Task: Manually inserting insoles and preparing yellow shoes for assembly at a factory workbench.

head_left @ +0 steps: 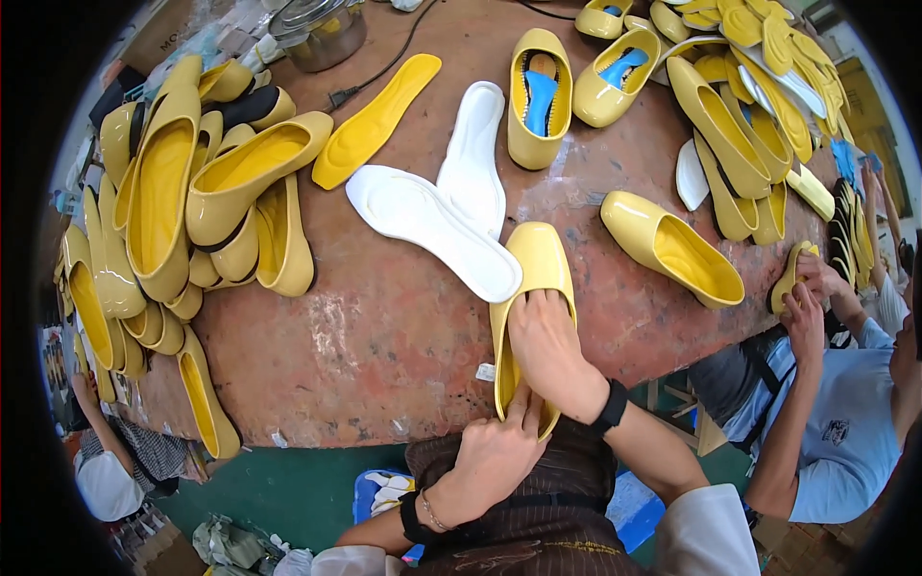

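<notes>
A glossy yellow slip-on shoe (pixel 541 252) lies at the table's near edge, toe pointing away from me. My right hand (pixel 545 341) reaches into its opening, with the fingertips hidden under the vamp. At the heel, my left hand (pixel 497 449) grips the rim, its fingers bent over into the shoe. Whatever lies under my hands inside the shoe is hidden. Just beyond the toe, a white insole (pixel 432 230) crosses over another white insole (pixel 472 144). A yellow insole (pixel 376 120) rests farther left. Another yellow shoe (pixel 672 248) sits right of my hands.
Piled yellow shoes (pixel 158 202) crowd the left side. Two shoes with blue inserts (pixel 540 101) stand at the back. More shoes (pixel 720 134) and stacked insoles (pixel 783 58) fill the far right. A metal pot (pixel 322 34) stands behind. A co-worker (pixel 836 403) handles a shoe at right.
</notes>
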Available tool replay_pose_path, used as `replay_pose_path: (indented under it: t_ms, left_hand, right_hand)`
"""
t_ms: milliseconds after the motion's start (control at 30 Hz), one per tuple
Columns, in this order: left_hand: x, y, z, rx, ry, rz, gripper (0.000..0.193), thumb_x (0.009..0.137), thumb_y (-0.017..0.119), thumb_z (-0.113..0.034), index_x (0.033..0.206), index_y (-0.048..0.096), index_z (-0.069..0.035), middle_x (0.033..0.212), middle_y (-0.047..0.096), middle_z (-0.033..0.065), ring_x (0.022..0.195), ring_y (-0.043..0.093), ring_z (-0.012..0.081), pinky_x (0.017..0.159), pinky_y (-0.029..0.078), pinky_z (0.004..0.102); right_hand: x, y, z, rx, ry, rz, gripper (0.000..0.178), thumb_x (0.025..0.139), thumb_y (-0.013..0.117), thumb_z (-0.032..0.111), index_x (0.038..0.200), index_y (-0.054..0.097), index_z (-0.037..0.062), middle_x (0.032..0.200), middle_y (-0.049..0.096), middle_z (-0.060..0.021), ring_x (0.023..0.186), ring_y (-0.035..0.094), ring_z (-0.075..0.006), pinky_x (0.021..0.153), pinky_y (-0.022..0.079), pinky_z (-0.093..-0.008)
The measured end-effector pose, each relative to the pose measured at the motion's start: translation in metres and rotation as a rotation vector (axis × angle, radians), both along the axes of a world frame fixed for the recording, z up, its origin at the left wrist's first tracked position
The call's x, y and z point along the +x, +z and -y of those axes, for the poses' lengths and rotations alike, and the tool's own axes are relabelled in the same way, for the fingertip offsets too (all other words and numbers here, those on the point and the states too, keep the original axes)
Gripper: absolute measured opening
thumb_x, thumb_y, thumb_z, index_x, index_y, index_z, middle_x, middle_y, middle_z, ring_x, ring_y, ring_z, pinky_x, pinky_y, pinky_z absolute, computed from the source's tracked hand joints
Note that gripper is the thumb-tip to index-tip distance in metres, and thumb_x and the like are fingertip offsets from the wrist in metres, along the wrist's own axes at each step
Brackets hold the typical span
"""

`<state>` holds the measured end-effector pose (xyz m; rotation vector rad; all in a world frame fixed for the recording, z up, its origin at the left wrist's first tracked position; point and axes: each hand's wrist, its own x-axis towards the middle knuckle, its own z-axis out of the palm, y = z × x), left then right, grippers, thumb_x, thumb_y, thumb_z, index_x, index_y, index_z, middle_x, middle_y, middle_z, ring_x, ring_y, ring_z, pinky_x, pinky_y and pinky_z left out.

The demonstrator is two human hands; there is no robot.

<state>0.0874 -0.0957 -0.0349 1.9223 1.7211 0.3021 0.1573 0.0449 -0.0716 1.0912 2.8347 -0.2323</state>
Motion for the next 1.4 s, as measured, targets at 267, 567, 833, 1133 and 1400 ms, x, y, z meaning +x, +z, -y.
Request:
replay_pose_path:
  t_ms: [267,567,833,1133,1400]
  left_hand:
    - [0.000,0.008,0.001,-0.008,-0.051,-0.027,0.056,0.085,0.070,-0.033,0.128,0.060,0.002,0.133,0.057,0.0255,0.058,0.068,0.0243,0.055,0.057,0.0322]
    - [-0.011,0.005,0.000,0.120,0.030,0.059,0.067,0.086,0.069,-0.051,0.130,0.060,-0.001,0.139,0.055,0.0211,0.065,0.070,0.0308,0.059,0.058,0.0388]
    - [-0.023,-0.003,-0.025,-0.134,0.579,0.570,0.061,0.082,0.070,-0.004,0.136,0.044,0.004,0.110,0.063,0.0151,0.091,0.065,0.0235,0.079,0.054,0.0337]
    - [0.001,0.011,-0.018,-0.598,0.672,1.621,0.069,0.088,0.064,0.000,0.146,0.027,-0.003,0.138,0.051,0.0112,0.126,0.052,0.0209,0.108,0.042,0.0344]
    - [-0.015,0.025,0.019,-0.094,0.709,1.797,0.077,0.091,0.071,-0.027,0.148,0.025,-0.005,0.140,0.046,0.0112,0.131,0.045,0.0201,0.108,0.039,0.0352]
  right_hand:
    - [-0.002,-0.002,-0.016,-0.125,0.212,-0.047,0.016,0.071,0.064,0.010,0.079,0.068,-0.0033,0.078,0.065,-0.0178,0.077,0.063,-0.0315,0.073,0.050,-0.0402]
    - [0.032,0.026,-0.009,-0.095,0.296,-0.350,0.020,0.081,0.060,0.012,0.097,0.069,0.0023,0.098,0.067,-0.0162,0.092,0.064,-0.0311,0.082,0.051,-0.0410]
    - [0.207,0.050,-0.064,0.386,-0.499,-0.143,0.009,0.076,0.068,0.009,0.083,0.067,0.0036,0.085,0.069,-0.0154,0.094,0.064,-0.0331,0.115,0.026,-0.0575]
    - [0.114,0.136,0.019,-0.127,-0.513,-0.943,0.010,0.090,0.065,0.008,0.087,0.060,0.0000,0.068,0.054,-0.0076,0.060,0.053,-0.0179,0.060,0.044,-0.0321]
    - [0.059,0.141,0.096,-0.157,0.339,-0.440,0.027,0.079,0.074,0.015,0.102,0.067,0.0035,0.077,0.064,-0.0085,0.076,0.064,-0.0269,0.091,0.050,-0.0365]
